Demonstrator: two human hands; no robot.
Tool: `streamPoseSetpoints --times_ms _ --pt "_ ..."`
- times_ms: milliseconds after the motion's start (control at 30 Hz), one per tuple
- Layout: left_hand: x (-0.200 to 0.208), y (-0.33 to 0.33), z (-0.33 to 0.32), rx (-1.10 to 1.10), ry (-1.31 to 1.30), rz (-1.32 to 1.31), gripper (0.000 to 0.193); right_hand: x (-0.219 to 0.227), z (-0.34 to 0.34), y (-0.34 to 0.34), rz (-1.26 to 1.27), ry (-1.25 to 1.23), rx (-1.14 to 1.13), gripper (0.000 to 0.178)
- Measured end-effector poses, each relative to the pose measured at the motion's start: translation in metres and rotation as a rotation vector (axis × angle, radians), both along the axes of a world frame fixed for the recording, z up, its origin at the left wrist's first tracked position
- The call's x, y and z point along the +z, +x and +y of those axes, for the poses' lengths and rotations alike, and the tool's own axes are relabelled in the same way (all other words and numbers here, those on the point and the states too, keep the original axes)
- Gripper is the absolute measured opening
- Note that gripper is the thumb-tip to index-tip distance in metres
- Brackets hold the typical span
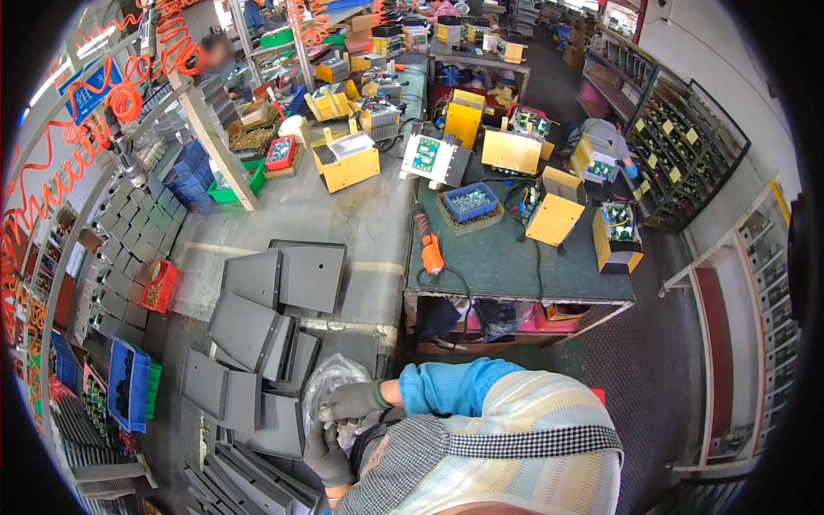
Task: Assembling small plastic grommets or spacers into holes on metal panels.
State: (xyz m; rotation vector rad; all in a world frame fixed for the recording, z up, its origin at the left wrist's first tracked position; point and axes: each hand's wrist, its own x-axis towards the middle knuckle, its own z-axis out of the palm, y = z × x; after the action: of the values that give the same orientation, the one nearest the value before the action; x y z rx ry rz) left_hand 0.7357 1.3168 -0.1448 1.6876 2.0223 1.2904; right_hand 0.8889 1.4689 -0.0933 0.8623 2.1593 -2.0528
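Both my hands wear grey gloves and meet over a crumpled clear plastic bag [336, 371] at the lower middle. My right hand [354, 401], reaching in from a blue sleeve, has its fingers curled together above the bag. Just below it, my left hand [328, 457] is closed, its fingertips close to the right ones. Whatever lies between the fingers is too small to make out. Beside the bag, to the left, dark grey bent sheet-metal panels [245, 330] lie overlapping in a loose pile. More such panels [249, 481] are stacked near the lower edge.
A grey-topped bench [360, 223] stretches ahead, next to a green-topped bench [515, 296] with yellow metal housings [558, 206], a blue parts tray [470, 202] and an orange power screwdriver [431, 253]. Red and blue bins [129, 386] stand left. A wheeled rack [687, 146] is at right.
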Motion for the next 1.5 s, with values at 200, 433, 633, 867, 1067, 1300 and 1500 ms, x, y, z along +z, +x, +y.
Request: streamPoseSetpoints --times_ms 200,433,633,867,1067,1300,1500 --pt "0.026 0.014 0.002 0.119 -0.297 -0.916 0.015 -0.009 -0.008 0.006 0.122 0.259 -0.002 0.052" --pt "0.047 0.005 -0.007 0.054 -0.373 -1.055 0.033 -0.014 -0.022 0.000 0.355 0.480 -0.057 0.048" --pt "0.064 -0.013 -0.023 0.124 -0.511 -1.127 0.039 -0.003 -0.028 -0.011 0.290 0.700 0.039 0.039" --pt "0.064 -0.039 -0.064 0.062 -0.564 -1.320 0.032 0.017 -0.045 -0.043 0.635 0.942 0.153 0.032" --pt "0.074 -0.037 -0.077 -0.036 -0.451 -1.274 0.033 0.030 -0.055 -0.053 0.492 0.985 0.284 0.032" --pt "0.084 -0.032 -0.089 0.203 -0.273 -0.988 0.030 0.014 -0.061 -0.070 0.548 0.784 0.265 0.030" --pt "0.085 -0.041 -0.091 0.184 -0.412 -0.984 0.038 0.013 -0.065 -0.075 0.579 0.951 0.350 0.040"
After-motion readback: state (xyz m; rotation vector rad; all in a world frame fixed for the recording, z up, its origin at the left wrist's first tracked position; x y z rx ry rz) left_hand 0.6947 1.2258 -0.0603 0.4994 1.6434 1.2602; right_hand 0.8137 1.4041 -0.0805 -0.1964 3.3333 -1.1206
